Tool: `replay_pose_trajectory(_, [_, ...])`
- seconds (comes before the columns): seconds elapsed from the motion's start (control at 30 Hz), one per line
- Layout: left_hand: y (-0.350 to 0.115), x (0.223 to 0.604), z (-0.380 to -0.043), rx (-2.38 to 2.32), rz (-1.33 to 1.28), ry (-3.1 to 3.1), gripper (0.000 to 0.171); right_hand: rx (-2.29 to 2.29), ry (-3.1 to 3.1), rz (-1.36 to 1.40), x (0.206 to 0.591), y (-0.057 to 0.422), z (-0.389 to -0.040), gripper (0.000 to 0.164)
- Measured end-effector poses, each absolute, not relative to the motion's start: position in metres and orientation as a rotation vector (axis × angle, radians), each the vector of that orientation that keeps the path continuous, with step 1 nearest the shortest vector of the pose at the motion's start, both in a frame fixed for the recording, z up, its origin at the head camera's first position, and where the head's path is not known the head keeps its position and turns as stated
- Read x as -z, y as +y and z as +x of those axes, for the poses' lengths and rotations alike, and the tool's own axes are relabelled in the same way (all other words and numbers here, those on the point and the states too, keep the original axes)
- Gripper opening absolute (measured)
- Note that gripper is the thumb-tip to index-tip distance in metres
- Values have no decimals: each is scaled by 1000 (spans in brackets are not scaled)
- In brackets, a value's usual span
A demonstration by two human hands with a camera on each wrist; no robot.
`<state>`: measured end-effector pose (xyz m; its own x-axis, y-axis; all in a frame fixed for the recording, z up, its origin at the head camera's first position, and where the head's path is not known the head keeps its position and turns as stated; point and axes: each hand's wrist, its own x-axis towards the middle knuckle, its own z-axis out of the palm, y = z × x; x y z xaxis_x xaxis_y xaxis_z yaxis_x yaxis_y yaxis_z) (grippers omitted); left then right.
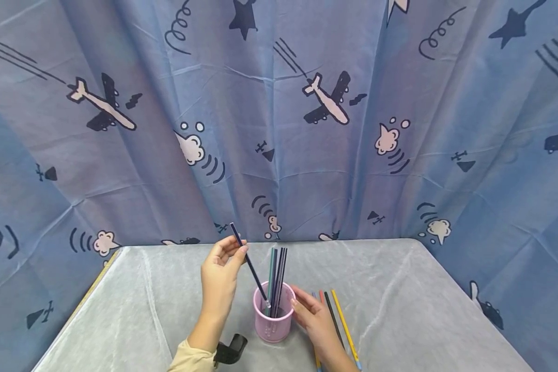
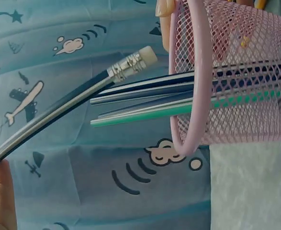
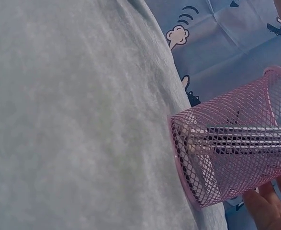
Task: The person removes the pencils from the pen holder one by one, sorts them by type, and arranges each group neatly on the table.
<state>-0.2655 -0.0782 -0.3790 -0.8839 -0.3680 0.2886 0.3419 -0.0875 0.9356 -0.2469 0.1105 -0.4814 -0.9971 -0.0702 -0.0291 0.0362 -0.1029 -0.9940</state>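
My left hand (image 1: 218,281) pinches a dark striped pencil (image 1: 250,262) between thumb and fingers, high along its shaft. The pencil slants down to the right, its white eraser (image 2: 148,56) lowest. In the head view that end overlaps the mouth of a pink mesh pen holder (image 1: 273,329); the left wrist view has it just outside the rim. Several dark pencils (image 2: 145,86) and a green one (image 2: 142,116) stand in the holder. On the holder's right side, my right hand (image 1: 318,323) grips it near the rim, and its fingers (image 3: 269,199) show against the mesh.
Right of the holder, a yellow pencil (image 1: 344,325), a black pencil (image 1: 334,318) and a red one (image 1: 321,296) lie on the grey cloth-covered table (image 1: 167,289), partly behind my right hand. A patterned blue curtain (image 1: 279,129) hangs behind the table's far edge.
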Motion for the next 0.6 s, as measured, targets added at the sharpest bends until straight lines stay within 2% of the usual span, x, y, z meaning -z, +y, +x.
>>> replay_pose_trajectory(0.6, [-105,380,-262,2051,48,-1766,29,2283,2034,-59,481,112,-246,54])
